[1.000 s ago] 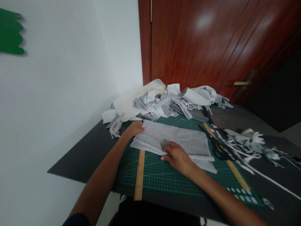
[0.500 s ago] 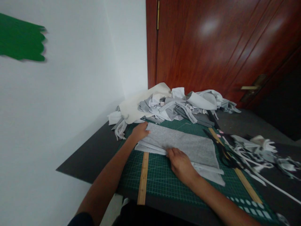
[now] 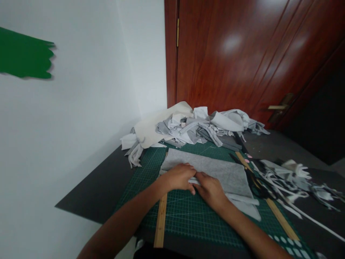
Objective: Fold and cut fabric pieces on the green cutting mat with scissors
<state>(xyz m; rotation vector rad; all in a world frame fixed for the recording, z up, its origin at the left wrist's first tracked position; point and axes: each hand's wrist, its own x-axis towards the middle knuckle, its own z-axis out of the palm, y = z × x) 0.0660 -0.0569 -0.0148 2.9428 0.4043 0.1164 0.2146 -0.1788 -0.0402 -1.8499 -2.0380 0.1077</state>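
A piece of grey fabric [image 3: 223, 173] lies folded in layers on the green cutting mat [image 3: 194, 223]. At its near edge, around the middle, my left hand [image 3: 181, 176] has its fingers over the layers and the thumb below, closed on them. Right beside it, almost touching, my right hand [image 3: 211, 189] pinches the same edge; the fingertips are partly hidden. One wooden ruler [image 3: 161, 223] runs under the fabric's left end. Another wooden ruler [image 3: 281, 219] lies past its right end, with black scissors [image 3: 253, 180] across it.
A heap of grey and white fabric scraps [image 3: 188, 129] fills the back, against the white wall [image 3: 94, 90] and the wooden door [image 3: 223, 64]. More cut strips and scraps [image 3: 291, 176] lie on the dark table at right. The wall stands close on the left.
My left hand has left the fabric's far left corner and come to the middle of the near edge, next to my right hand. The right hand stays at that edge. The view has shifted slightly.
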